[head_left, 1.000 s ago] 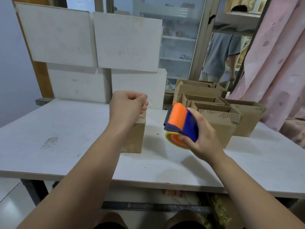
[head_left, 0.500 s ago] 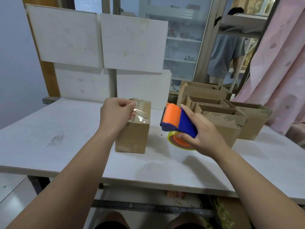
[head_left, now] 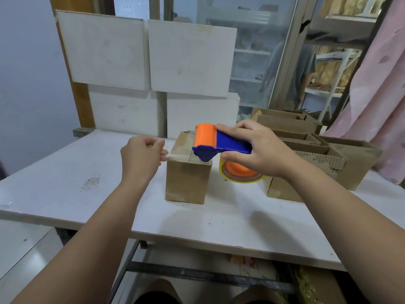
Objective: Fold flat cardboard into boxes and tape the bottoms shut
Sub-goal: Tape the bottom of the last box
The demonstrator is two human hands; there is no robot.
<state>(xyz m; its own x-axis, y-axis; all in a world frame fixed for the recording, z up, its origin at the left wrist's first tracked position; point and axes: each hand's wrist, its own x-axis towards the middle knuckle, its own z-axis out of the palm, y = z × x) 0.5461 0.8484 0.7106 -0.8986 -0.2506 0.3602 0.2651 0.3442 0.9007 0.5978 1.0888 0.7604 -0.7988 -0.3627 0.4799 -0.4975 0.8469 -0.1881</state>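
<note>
A small brown box (head_left: 186,178) stands on the white surface (head_left: 65,183), about in the middle, with its shut flaps on top. The line where the flaps meet seems to run from 6 o'clock to 12 o'clock.

The right hand (head_left: 256,148) holds the tape dispenser (head_left: 215,142) over the box top, its grip curled round the blue handle. The dispenser lies long-ways from 3 o'clock to 9 o'clock. Its orange roller end points to 9 o'clock and its blue front edge touches the box top near the right side. The yellow roll (head_left: 238,172) hangs under the hand, just beside the box at 3 o'clock.

A strip of clear tape (head_left: 177,155) runs across the box top toward 9 o'clock. The left hand (head_left: 142,156) pinches its end with thumb and fingers pressed together, just off the box's left top edge (the tape is thin and hard to see there).

At 9 o'clock of the box there is a wide bare stretch of surface. At 3 o'clock open brown boxes (head_left: 317,154) stand in a row, near the roll. At 12 o'clock white boards (head_left: 153,55) lean close behind the box. At 6 o'clock some surface lies between the box and the front edge.
</note>
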